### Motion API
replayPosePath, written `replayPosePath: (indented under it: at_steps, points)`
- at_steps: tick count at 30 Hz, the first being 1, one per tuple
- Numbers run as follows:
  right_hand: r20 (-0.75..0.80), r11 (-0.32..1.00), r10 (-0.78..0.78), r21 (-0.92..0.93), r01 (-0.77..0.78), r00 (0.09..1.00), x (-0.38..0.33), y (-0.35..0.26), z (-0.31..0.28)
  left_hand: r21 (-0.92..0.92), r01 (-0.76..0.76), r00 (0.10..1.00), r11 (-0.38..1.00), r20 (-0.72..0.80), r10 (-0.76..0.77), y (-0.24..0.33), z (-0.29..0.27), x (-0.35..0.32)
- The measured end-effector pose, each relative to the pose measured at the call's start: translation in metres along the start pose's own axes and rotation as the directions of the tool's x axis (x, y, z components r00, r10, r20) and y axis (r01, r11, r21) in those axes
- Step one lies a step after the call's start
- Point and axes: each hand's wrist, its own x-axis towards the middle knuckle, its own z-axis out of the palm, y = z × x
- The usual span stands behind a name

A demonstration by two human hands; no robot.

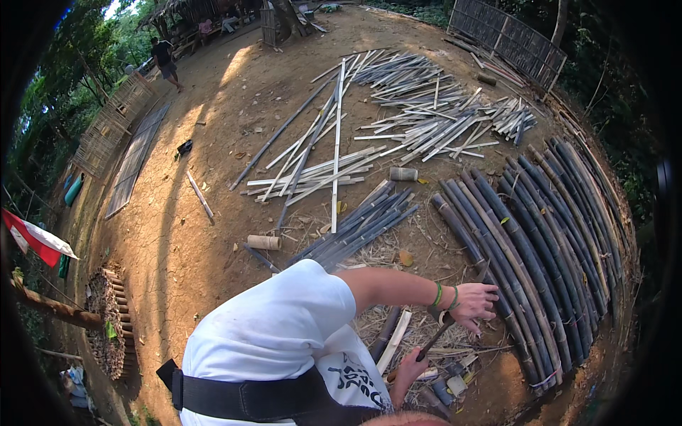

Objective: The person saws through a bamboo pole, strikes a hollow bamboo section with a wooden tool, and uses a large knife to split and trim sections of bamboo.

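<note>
Left hand (474, 304) spread open, fingers laid on dark bamboo poles (529, 263) ranged side by side on dirt ground (192, 241). Right hand (410, 369) clamped on handle of long knife (444, 328), blade angled up toward left wrist. Split bamboo strips (426, 117) scattered well beyond.

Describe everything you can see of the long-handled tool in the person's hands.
The tool is a slim implement with a dark straight handle and a hooked metal-looking head, possibly a chopper. It slants from lower left to upper right over split bamboo scraps. The lower hand closes on the handle's butt end; the upper hand, wearing green wristbands, rests near the head, beside the dark bamboo poles. Which hand is left or right is unclear, and the blade's shape is too small to tell.
</note>
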Motion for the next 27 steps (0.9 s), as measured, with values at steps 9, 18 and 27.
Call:
replayPosePath:
  at_steps: [9,18,27]
  points:
    - [0.036,0.982,0.169,-0.086,-0.165,0.985,-0.014,-0.041,-0.01,0.051,-0.016,1.0,0.999,0.026,0.014,0.006,0.008,-0.001]
    - [0.021,0.993,0.07,-0.102,-0.067,0.997,-0.013,-0.031,-0.01,0.025,-0.028,0.999,0.999,0.039,0.027,0.011,0.002,0.005]
    - [0.002,0.974,0.2,-0.112,-0.199,0.98,-0.008,-0.026,-0.008,-0.068,-0.177,0.948,0.982,-0.279,0.151,0.019,-0.044,0.043]
